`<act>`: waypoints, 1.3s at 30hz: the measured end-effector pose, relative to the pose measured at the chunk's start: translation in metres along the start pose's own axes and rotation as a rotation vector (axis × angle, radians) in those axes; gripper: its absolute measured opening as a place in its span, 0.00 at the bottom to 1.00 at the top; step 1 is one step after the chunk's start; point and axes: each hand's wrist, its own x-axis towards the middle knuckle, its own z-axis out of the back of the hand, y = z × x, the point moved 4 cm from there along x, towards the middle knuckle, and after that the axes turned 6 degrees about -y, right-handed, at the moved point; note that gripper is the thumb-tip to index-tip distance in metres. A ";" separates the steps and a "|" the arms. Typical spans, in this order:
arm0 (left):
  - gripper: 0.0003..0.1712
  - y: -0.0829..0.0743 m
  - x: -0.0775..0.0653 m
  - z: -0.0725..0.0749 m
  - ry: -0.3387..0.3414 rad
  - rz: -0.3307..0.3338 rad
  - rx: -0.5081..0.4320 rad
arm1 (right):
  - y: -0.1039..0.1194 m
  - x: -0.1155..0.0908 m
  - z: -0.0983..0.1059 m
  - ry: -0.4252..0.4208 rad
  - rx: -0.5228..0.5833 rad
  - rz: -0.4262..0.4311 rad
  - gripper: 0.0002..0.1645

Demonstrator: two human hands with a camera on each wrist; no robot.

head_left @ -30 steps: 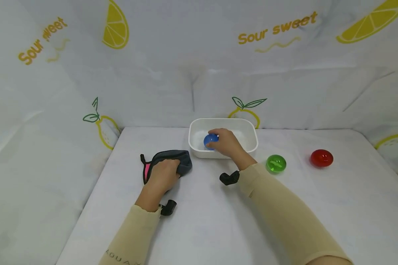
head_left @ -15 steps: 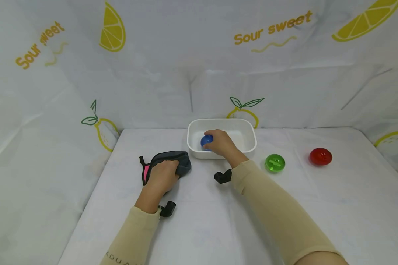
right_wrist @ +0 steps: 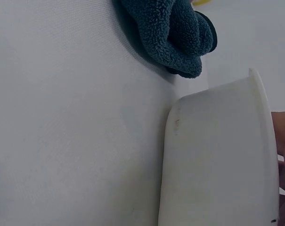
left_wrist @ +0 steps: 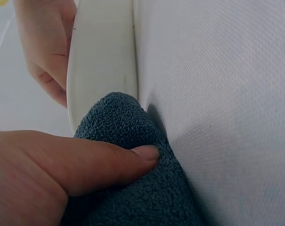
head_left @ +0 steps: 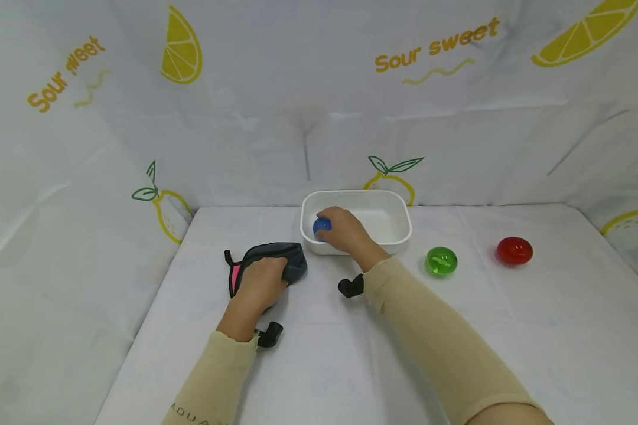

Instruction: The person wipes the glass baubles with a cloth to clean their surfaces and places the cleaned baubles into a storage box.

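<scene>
A white rectangular tub stands near the back of the table. Inside its left part, my right hand holds a blue ball between thumb and fingers. In the right wrist view the tub's wall hides most of that hand. Left of the tub, my left hand grips a dark grey-blue terry cloth with black edging, a loop and a pink patch. The left wrist view shows my thumb pressed on the cloth, close beside the tub's wall.
To the right of the tub lie a clear green ball and a clear red ball. A white sheet with lemon prints rises behind the table.
My right hand has moved left inside the tub with the blue ball. The left hand keeps its grip on the cloth, almost unmoved.
</scene>
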 end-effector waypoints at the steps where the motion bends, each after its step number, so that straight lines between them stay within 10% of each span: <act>1: 0.18 0.000 0.000 0.000 -0.002 -0.002 0.003 | 0.001 0.000 -0.001 0.002 -0.012 0.023 0.31; 18: 0.20 0.001 0.000 0.001 0.012 0.004 -0.008 | 0.011 -0.014 0.003 -0.026 -0.311 0.135 0.43; 39: 0.24 0.002 -0.001 0.002 0.029 0.017 -0.027 | -0.076 -0.107 0.097 -0.227 -0.112 0.113 0.44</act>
